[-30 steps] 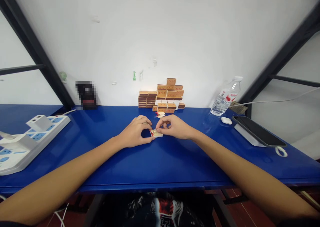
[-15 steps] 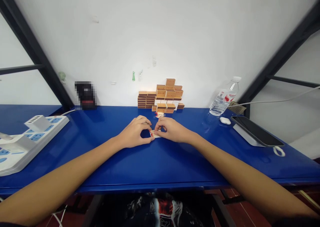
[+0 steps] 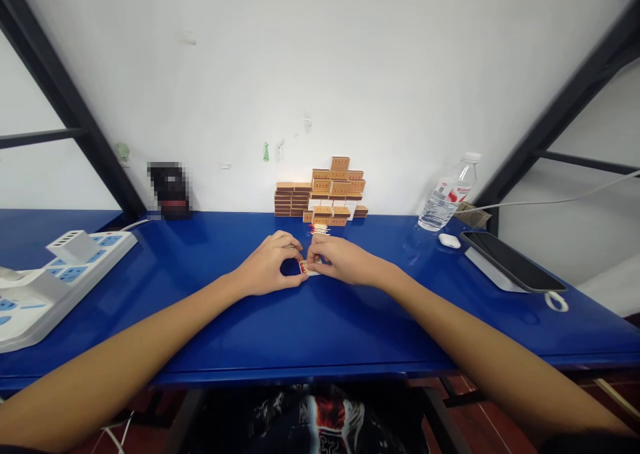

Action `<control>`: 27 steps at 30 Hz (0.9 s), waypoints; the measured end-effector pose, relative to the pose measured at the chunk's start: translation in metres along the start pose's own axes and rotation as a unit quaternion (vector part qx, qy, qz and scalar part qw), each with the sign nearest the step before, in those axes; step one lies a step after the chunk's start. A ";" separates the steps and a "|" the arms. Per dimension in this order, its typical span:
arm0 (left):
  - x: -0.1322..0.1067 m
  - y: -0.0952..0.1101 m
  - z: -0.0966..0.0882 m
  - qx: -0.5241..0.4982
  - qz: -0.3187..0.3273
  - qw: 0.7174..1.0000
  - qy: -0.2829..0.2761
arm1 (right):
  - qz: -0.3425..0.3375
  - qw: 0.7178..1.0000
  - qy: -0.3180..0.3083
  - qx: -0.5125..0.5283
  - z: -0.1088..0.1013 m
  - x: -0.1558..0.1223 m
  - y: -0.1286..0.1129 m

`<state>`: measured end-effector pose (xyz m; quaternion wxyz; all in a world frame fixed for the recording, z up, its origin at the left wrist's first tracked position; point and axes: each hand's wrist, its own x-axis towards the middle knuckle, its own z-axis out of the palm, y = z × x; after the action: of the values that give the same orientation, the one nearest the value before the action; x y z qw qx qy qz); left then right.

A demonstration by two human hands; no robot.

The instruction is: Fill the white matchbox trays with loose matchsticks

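- The blue desk (image 3: 320, 321) spans the whole view, running back to a white wall.
- Both bare forearms reach in from the near corners and converge at the desk's middle, with the wrists low on the surface.
- A white power strip (image 3: 60, 277) lies at the far left, and a dark tablet (image 3: 510, 261) at the right.
- A stack of matchboxes (image 3: 325, 191) stands against the wall, with a clear water bottle (image 3: 445, 201) well to its right.
- The left hand (image 3: 267, 267) rests on its outer edge. Its fingers are curled into an arch and the thumb is stretched to the box's left end.
- The right hand (image 3: 340, 262) lies palm down, with its fingers bunched together on the box's right part. I cannot tell whether they also pinch a match.
- The open matchbox (image 3: 306, 267) lies flat on the desk between the two hands. Its long axis runs left to right, the red match heads are at the left end, and it is mostly hidden by fingertips.
- Loose matches (image 3: 319, 228) lie just beyond the hands, in front of the stack.
- A white earbud case (image 3: 449, 241) sits beside the tablet.
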<state>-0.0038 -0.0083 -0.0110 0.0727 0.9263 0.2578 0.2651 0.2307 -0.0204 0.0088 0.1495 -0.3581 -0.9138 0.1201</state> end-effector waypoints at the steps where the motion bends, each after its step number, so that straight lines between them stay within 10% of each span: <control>1: 0.000 0.000 0.000 0.001 0.000 1.000 0.000 | 0.002 1.000 -0.005 -0.005 -0.002 0.000 0.000; 27: 0.001 0.000 0.000 0.001 -0.005 1.000 -0.003 | -0.022 0.980 0.002 -0.199 -0.003 0.004 -0.016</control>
<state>-0.0036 -0.0079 -0.0103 0.0738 0.9260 0.2626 0.2612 0.2189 -0.0286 0.0172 0.0798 -0.3608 -0.9267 -0.0687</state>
